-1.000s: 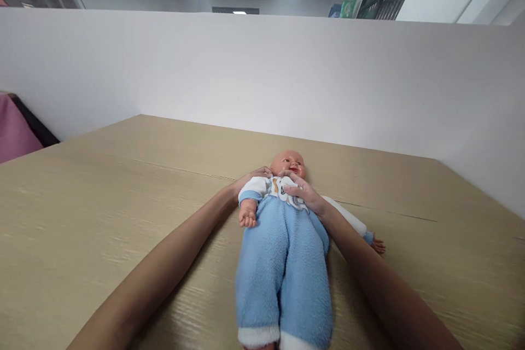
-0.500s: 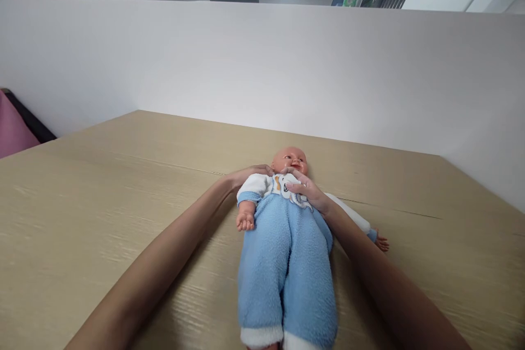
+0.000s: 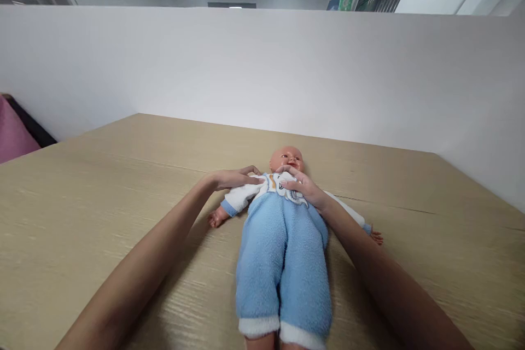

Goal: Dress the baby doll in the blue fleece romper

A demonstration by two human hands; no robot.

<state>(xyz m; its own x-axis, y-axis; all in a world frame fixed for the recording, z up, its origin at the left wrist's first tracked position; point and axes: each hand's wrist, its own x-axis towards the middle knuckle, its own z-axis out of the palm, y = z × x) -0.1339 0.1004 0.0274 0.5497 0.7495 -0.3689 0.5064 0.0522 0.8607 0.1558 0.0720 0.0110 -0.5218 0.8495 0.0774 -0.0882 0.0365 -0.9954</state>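
A baby doll in blue fleece trousers and a white top with a printed animal lies on its back, feet towards me. Around its shoulder at the left of the picture is my left hand, thumb on the white sleeve and fingers on the far side. My right hand rests on the chest just below the chin, thumb and fingers apart, partly covering the print. Both doll arms stretch outward on the tabletop. The other shoulder is hidden behind my right hand.
A wide wooden table bears the doll. Beyond its back edge rises a white partition, which continues along the right side. Something pink with a black edge stands past the table at the left.
My left hand has shifted left from beside the doll's neck to its shoulder. The doll's arm there has swung outward from its side. My right hand stays on the chest.
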